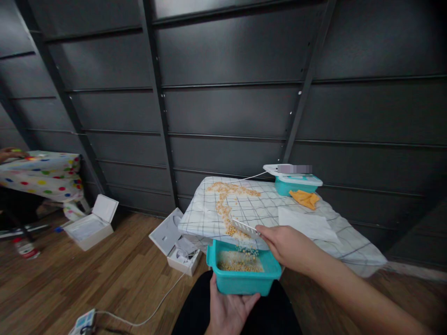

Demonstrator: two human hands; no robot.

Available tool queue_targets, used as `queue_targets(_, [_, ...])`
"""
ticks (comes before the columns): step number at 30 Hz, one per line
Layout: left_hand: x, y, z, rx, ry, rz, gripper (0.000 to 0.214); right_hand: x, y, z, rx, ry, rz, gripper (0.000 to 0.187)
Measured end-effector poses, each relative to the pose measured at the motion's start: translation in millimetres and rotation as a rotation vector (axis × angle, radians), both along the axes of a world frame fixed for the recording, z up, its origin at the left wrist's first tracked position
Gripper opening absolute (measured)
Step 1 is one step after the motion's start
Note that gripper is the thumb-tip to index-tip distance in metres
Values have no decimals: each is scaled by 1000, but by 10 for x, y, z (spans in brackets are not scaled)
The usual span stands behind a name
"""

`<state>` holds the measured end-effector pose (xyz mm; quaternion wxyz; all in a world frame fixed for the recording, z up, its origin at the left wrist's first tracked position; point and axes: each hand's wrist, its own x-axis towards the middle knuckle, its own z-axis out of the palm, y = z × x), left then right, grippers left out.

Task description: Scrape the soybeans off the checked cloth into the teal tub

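My left hand (228, 311) holds a teal plastic tub (243, 279) from underneath, just below the near edge of a small table covered with a white checked cloth (296, 204). Yellow grains (225, 209) lie in a trail across the cloth, and more lie inside the tub. My right hand (284, 244) grips a flat white scraper (244, 227) at the table edge. Grains are falling off the edge into the tub.
On the table's far side stand a second teal tub (296, 184) with a white lid, an orange cloth (305, 198) and a white sheet (307, 223). Open white boxes (92, 223) lie on the wooden floor. A polka-dot table (42, 174) with another person's hand (10, 153) is at left.
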<state>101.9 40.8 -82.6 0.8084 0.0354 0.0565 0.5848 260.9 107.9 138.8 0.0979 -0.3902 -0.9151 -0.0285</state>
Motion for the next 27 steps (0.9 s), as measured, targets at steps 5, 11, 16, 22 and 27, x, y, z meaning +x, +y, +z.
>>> queue_targets(5, [4,9,29,0,-11,9,72,-17,12,43,14,13,-1,39])
queue_targets(11, [-15,-2,50,-19,-5,-10,78,-154,247,141,112,47,86,38])
queue_targets(16, [-42,4,11,25,-18,-58,83,-512,710,181,138,41,120,39])
queue_targets(22, [-66,44,-115,177,-20,-119,84,-853,1288,32,99,69,60,42])
queue_targets(27, [-71,19,-125,185,-4,-122,85,-925,1537,-7,34,155,130,38])
